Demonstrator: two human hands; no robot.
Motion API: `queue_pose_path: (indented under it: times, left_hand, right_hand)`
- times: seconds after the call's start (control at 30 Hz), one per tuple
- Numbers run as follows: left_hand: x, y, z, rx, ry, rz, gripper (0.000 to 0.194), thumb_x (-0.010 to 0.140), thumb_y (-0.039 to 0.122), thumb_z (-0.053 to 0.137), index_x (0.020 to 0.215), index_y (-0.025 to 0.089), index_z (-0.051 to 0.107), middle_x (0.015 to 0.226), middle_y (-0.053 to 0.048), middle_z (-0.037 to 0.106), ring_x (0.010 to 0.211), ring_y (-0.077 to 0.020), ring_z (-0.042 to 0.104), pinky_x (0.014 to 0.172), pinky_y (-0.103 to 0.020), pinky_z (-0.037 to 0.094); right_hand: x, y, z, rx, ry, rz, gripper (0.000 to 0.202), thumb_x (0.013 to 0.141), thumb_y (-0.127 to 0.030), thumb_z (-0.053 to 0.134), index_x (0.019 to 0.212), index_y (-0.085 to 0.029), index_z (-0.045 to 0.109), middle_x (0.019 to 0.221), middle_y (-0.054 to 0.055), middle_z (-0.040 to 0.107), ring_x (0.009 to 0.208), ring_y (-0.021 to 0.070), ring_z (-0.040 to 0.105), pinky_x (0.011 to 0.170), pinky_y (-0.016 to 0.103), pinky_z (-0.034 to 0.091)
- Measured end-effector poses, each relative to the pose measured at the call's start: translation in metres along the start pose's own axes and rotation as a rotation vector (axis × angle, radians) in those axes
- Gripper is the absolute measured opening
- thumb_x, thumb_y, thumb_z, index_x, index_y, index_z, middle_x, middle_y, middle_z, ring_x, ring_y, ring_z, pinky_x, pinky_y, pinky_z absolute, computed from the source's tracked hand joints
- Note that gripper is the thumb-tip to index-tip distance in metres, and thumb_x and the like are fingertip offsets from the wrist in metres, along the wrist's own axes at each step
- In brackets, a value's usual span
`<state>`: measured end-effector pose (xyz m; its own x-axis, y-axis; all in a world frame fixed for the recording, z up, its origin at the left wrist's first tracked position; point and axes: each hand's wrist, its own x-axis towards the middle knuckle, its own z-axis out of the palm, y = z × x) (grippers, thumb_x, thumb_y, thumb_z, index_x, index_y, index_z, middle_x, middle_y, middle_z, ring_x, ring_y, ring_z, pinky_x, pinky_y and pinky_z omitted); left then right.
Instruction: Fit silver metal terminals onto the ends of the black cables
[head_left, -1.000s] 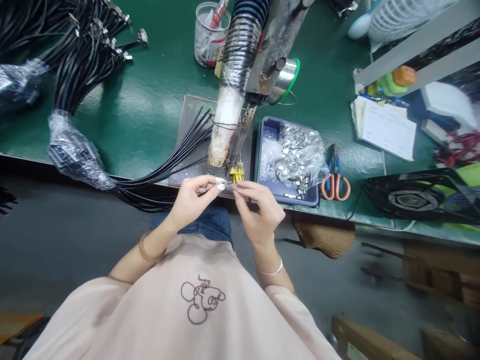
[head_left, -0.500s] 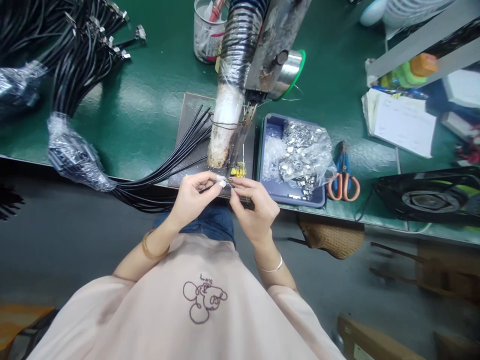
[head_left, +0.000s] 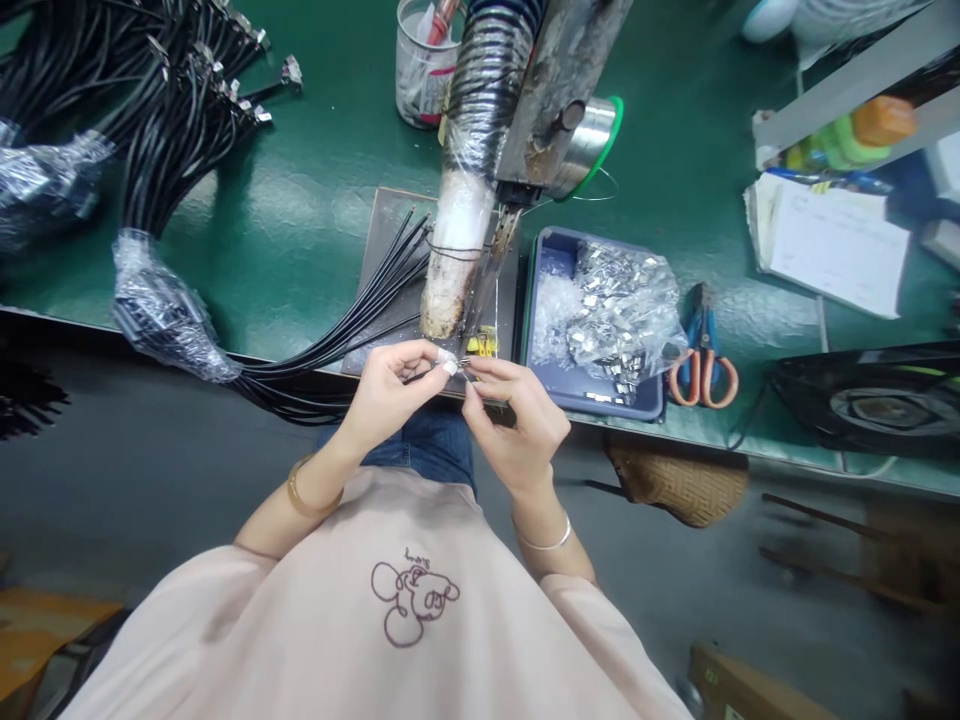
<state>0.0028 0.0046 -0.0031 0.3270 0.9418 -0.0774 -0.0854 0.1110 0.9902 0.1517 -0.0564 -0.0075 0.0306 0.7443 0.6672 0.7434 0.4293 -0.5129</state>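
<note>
The small metal piece (head_left: 463, 366) points sideways, with its long axis running about from the left hand (head_left: 396, 395) towards the right hand (head_left: 523, 425), across the front edge of the bench (head_left: 300, 215). It is to the left of the tray (head_left: 649, 405), near the tray's front left corner.

The piece lies at the fingertips of the left hand, between the two hands. The left thumb and finger, with white covers on their tips, are pinched on it. The right hand has its thumb and fingers bent close to the other end, but I cannot tell if they grip it or only touch it.

The piece looks silver, thin and shiny; its exact shape is too small to tell.

Farther left of the tray, a bunch of black cables (head_left: 386, 290) lies slanted, the free ends on a flat board (head_left: 367, 350). A yellow part (head_left: 482, 342) and a white tube (head_left: 455, 220) are also left of the tray. Inside the tray is a clear bag (head_left: 619, 300) of metal parts, and just right of the tray are orange-handled pliers (head_left: 703, 370).
</note>
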Motion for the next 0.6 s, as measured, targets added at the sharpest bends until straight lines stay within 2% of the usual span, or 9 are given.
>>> queue_pose_path:
  times: [0.3,0.6]
  left_hand:
    - [-0.0006,-0.0021,0.001,0.037,0.019,0.0,0.013,0.073,0.025,0.068,0.07,0.013,0.069,0.052,0.006,0.043,0.05,-0.0067,0.035,0.05,-0.021,0.028]
    - [-0.0028,-0.0036,0.0001,0.057,0.026,0.035,0.011,0.072,0.024,0.068,0.071,0.014,0.073,0.056,0.003,0.052,0.053,-0.0083,0.043,0.052,-0.021,0.035]
  right_hand:
    - [0.0015,0.0022,-0.0002,0.005,-0.02,-0.011,0.02,0.088,-0.005,0.068,0.088,-0.023,0.06,0.099,0.007,0.08,0.087,0.0169,0.079,0.077,0.028,0.067]
    - [-0.0009,-0.0001,-0.0035,0.017,-0.023,0.005,0.02,0.087,-0.004,0.068,0.087,-0.023,0.06,0.099,0.007,0.08,0.089,0.0167,0.079,0.078,0.028,0.066]
